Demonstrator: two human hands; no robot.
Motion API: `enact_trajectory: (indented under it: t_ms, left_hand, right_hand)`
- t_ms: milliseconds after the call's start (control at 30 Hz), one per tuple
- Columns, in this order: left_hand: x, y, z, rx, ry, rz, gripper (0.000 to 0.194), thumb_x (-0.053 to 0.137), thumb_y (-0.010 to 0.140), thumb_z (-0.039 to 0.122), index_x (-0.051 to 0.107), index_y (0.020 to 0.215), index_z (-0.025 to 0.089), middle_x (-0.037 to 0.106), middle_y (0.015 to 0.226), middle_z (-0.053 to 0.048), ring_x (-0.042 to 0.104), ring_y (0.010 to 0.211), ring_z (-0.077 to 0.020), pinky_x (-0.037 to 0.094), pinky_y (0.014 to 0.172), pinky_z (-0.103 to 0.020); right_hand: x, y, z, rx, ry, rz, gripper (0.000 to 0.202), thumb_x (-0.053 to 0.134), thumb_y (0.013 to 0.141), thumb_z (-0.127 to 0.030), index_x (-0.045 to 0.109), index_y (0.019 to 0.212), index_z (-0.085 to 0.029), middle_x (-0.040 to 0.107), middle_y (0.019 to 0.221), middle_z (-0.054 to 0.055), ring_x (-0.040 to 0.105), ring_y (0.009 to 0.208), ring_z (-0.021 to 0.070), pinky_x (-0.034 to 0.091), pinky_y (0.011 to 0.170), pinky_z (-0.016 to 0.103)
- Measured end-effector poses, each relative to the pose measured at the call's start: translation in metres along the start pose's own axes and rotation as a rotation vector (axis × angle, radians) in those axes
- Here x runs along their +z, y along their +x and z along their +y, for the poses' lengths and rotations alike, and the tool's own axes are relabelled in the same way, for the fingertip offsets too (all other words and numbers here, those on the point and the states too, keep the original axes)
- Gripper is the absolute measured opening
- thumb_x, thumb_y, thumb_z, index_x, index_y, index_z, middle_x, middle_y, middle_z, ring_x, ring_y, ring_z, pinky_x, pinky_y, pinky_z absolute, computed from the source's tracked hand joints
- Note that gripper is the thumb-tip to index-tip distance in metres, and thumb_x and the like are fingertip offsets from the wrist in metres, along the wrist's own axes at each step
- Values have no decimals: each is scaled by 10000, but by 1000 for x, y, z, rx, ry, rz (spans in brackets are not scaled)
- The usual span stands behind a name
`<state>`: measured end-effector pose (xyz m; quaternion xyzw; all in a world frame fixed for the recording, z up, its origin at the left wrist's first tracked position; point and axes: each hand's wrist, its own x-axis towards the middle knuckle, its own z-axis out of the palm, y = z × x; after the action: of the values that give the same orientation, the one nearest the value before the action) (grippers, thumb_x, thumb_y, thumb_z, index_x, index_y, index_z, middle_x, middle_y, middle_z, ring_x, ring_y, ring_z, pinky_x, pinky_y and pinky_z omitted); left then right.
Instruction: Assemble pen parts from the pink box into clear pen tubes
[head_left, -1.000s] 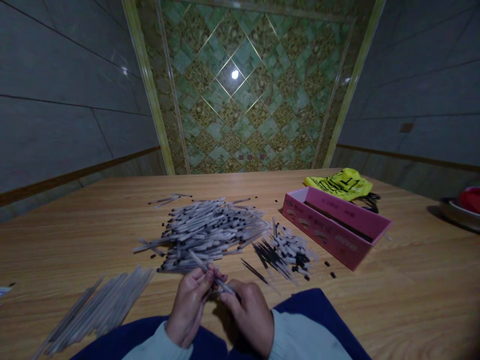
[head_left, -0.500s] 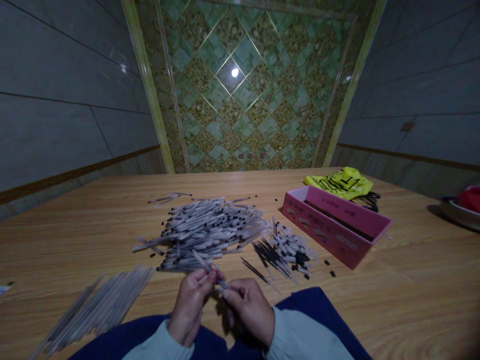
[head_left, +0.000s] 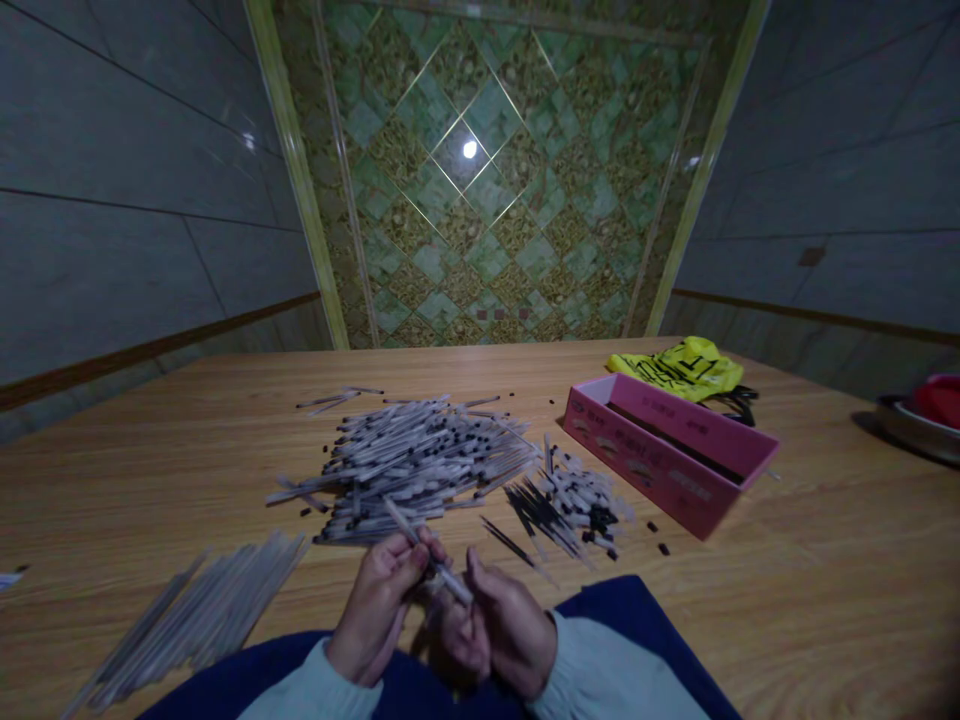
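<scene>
My left hand (head_left: pixel 382 595) is closed around a slim, pale ballpoint pen (head_left: pixel 405 522), which slants from upper left to lower right. At the pen's lower end is my right hand (head_left: pixel 502 625), its thumb raised apart from curled, blurred fingers. Whether those fingers touch the pen is unclear. Beyond the hands lies a big heap of pens (head_left: pixel 427 450) with pale barrels and dark ends. To its right are dark, thin refills (head_left: pixel 544 515) and a small pile of white caps (head_left: pixel 581 485). Clear, slender tubes (head_left: pixel 217 600) lie in a bundle at the left.
A pink open box (head_left: pixel 652 460) stands to the right on the wooden table (head_left: pixel 825 560). Behind it is a yellow bag (head_left: pixel 682 368) with black print. A bowl (head_left: pixel 922 430) holding something red sits at the right edge. Small black plugs (head_left: pixel 664 549) lie near the box.
My right thumb has lifted off the pen, and the fingers have dropped a little lower. The pen's lower end now shows between them. My left hand keeps its grip.
</scene>
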<state>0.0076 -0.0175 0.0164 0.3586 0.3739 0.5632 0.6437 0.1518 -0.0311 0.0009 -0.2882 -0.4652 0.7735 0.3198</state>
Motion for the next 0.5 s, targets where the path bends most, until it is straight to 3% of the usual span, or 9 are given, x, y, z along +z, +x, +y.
enact_trajectory:
  t_ms: [100,167,233,333,400,500]
  left_hand:
    - [0,-2,1,-8,-44,-93,196,756,627,255,617,725,158,610,632,-10,565,624,-130,449,627,-248]
    - [0,-3,1,-33,-37,-93,202,757,626,258,620,739,160,606,623,-5,562,604,-126,439,607,-240]
    - [1,-2,0,-48,-3,-64,215,765,614,262,631,740,152,611,618,-9,564,594,-124,424,588,-228]
    - [1,1,-2,-46,66,-27,237,777,590,285,648,713,129,625,619,-28,562,586,-127,417,573,-227]
    - [-2,3,-2,-46,111,24,272,788,566,318,659,688,112,632,619,-42,555,578,-130,416,557,-229]
    - [-11,8,5,-16,106,205,332,812,500,357,669,659,101,623,606,-28,515,530,-102,406,513,-210]
  right_hand:
    - [-4,-1,0,113,360,-282,435,534,760,-600,493,781,-168,413,439,-81,239,324,48,179,346,161]
    - [-6,0,1,73,378,-311,379,624,732,-517,511,773,-158,381,409,-97,194,315,38,154,335,156]
    - [-7,2,4,0,247,-204,409,618,719,-542,538,713,-141,391,380,-85,197,281,37,141,316,169]
    - [-6,2,6,-100,-160,41,459,537,757,-561,551,597,-132,446,385,-38,293,277,55,165,329,194]
    - [-3,-3,3,-211,-534,229,406,522,786,-473,534,550,-143,485,435,-12,386,362,74,215,396,207]
    - [1,-14,-4,-434,-1069,503,262,520,789,-301,532,572,-155,541,534,13,471,514,104,252,507,238]
